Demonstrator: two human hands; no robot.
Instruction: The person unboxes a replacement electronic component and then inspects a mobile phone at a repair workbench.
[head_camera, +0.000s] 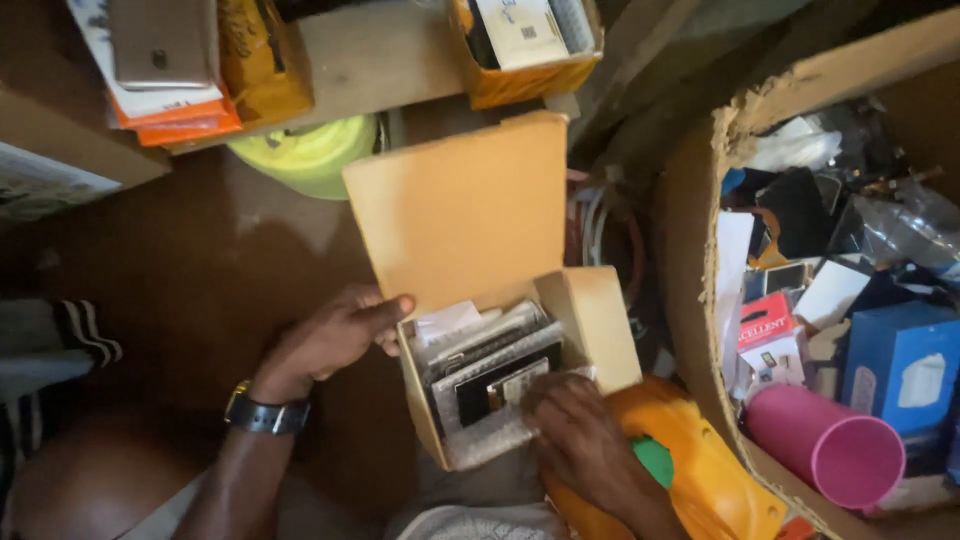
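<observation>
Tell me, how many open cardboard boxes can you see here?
3: the small box held by the left hand and right hand, an orange box at top, a big carton at right. Others may be hidden.

You hold an open tan cardboard box (500, 300); right, a blue box (900, 365) and perhaps a red-white packet (768, 325).

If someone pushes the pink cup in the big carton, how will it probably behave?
The pink cup lies on its side, so it would probably roll. It looks like thin plastic, so likely light. Clutter in the big carton may stop it soon.
</observation>
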